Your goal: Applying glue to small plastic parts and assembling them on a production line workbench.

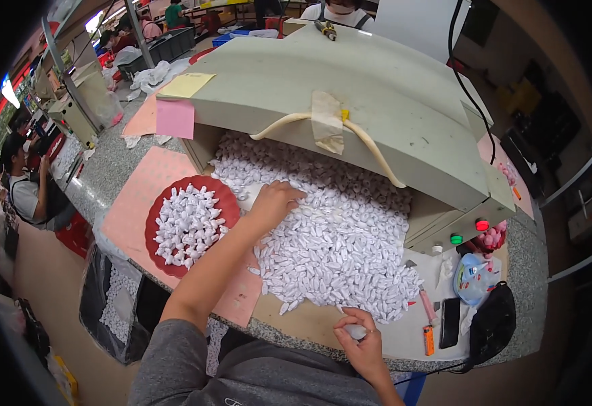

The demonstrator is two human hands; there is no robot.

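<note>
My left hand [277,203] reaches across the heap of small white moulded pieces [330,250] at the mouth of a grey metal box. Its fingers are bent together against the pieces; what they hold, if anything, is hidden. Close to the front edge of the heap, my right hand [362,342] is closed round a small white piece [356,331], partly covered by the fingers. To the left, beside my left forearm, a red scalloped bowl [152,252] holds several white pieces with pointed ends. The heap runs back under the box's hood.
The grey box [404,135] has a red and a green light on its right front. Right of the heap lie a black phone [449,322], an orange lighter [428,340] and a black bag [493,326]. A lined bin [116,304] stands below left. Other people sit farther off.
</note>
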